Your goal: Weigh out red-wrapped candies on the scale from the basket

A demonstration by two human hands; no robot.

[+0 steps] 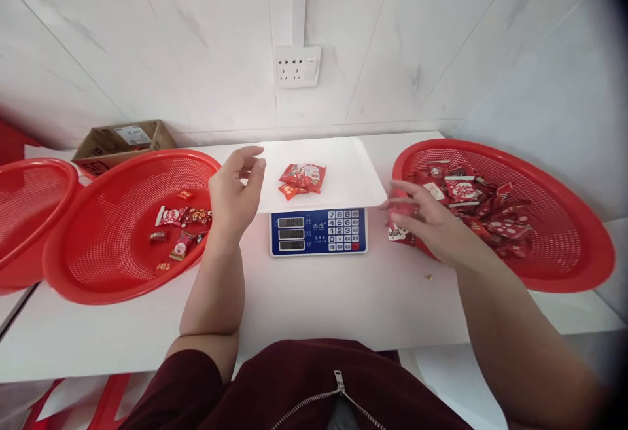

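Note:
Several red candy packets [303, 178] lie on the white pan [343, 168] of a scale with a blue keypad [318, 232]. My left hand [238, 191] is at the pan's left edge, thumb and fingers curved apart with nothing between them. Over on the right, my right hand [417, 217] holds a red packet [401, 224] with white lettering, between the pan and the right red basket [579, 247]. That basket holds many red packets [495, 211]. A few wrapped candies [184, 224] lie in the left red basket [98, 247].
Another red basket [29, 220] stands at the far left, with a cardboard box [125, 145] behind the baskets. A tiny gold-coloured piece [428, 277] lies on the white table [343, 299]. A socket [297, 67] is on the tiled wall.

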